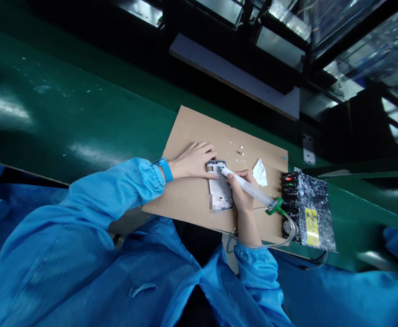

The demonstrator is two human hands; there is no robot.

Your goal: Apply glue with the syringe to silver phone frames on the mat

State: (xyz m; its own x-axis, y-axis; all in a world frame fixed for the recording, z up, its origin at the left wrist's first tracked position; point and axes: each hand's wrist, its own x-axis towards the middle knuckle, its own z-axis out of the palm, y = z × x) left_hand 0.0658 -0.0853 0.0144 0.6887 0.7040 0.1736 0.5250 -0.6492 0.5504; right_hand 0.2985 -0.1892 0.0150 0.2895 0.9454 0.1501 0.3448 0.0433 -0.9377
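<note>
Now grips the syringe (251, 188) in the right hand (243, 195), aiming its tip at the upper end of the phone frame (221, 187). Lays the left hand (195, 161), loose and unclenched, against that frame's upper left edge. Has the frame lying on the cardboard (181, 193), atop the green counter (83, 113).

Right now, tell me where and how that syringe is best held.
Grip the syringe probably by its barrel's front half, from the right, as the right hand does: it slants, tip at the pale frame, while the green cap and clear hose take up the rear.
</note>
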